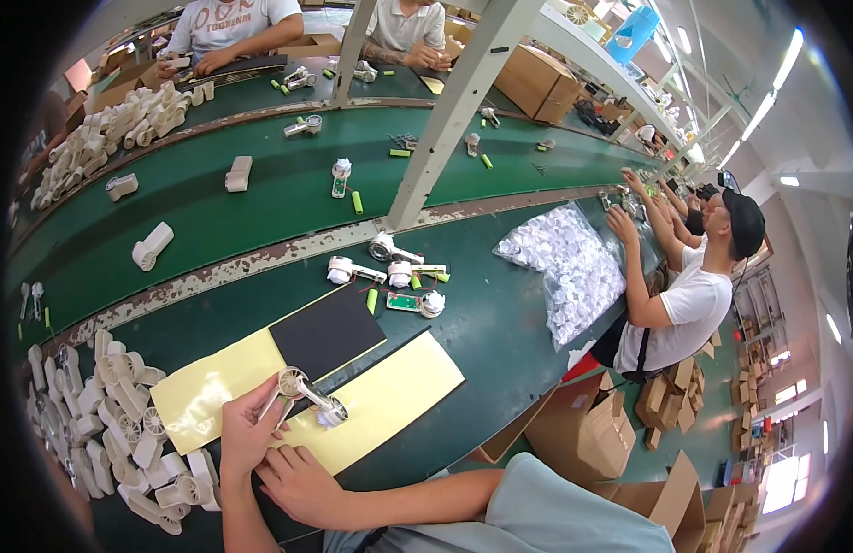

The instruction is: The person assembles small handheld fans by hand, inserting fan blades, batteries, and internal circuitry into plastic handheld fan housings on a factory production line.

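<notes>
My left hand (247, 426) is closed on a white plastic fan housing (294, 382), with a round grille at its upper end. Another end of the piece, with a crumpled white part (330, 413), tilts down over a yellow sheet (403, 392). Just below, my right hand (302, 487) lies at the sheet's near edge, close to my left wrist. Its fingers are curled and their tips are hidden, so whatever they pinch does not show. A black foam sheet (328, 334) lies on a second yellow sheet (210, 382).
A heap of white housings (131, 415) lies left. Beyond the sheets are several fan assemblies (403, 275) and a green battery (372, 300). A bag of white parts (569, 267) lies right, near a co-worker (694, 295). A green conveyor (279, 203) runs behind a metal post (445, 129).
</notes>
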